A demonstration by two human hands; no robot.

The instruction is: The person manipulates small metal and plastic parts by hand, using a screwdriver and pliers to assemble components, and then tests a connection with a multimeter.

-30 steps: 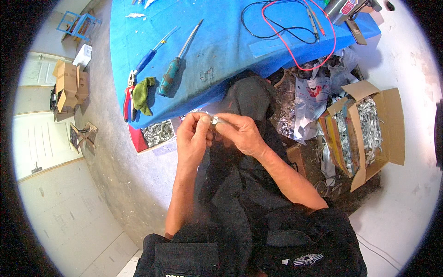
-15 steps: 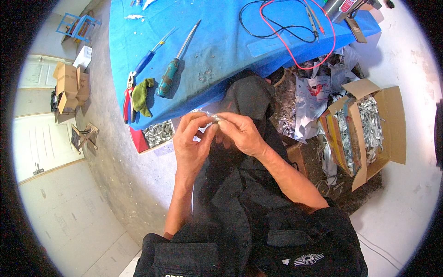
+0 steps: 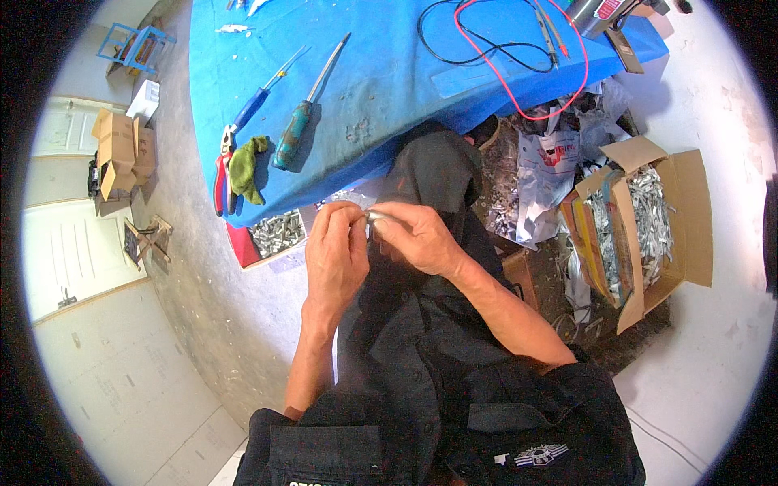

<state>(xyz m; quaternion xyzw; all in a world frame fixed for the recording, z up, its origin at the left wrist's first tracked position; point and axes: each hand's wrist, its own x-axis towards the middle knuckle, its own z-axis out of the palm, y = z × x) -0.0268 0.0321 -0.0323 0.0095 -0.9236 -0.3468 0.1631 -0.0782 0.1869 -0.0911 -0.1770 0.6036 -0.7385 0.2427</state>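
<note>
Above my lap, both hands meet at the table's near edge. Between the fingertips sits a small silvery metal piece (image 3: 373, 216), mostly covered by the fingers. My right hand (image 3: 417, 240) is closed in a pinch on it. My left hand (image 3: 334, 251) is closed too, its fingers bent together at the left end of the piece. Beyond the left hand, on the blue cloth (image 3: 365, 89), lie a teal-handled screwdriver (image 3: 293, 134), a thin blue-handled screwdriver (image 3: 254, 107), pliers (image 3: 220, 182) with red and blue handles, and a crumpled green cloth (image 3: 247, 170).
Below the table's edge stands a box of small metal parts (image 3: 278, 235). At the right, an open cardboard box (image 3: 689, 219) holds silvery strips, beside a white plastic bag (image 3: 539, 186). Red and black test leads (image 3: 519, 105) and a metal container (image 3: 590, 16) occupy the table's far right.
My left hand has turned so its back shows more, and its fingers have folded closer together. The small metal piece has shifted slightly left with the right hand.
</note>
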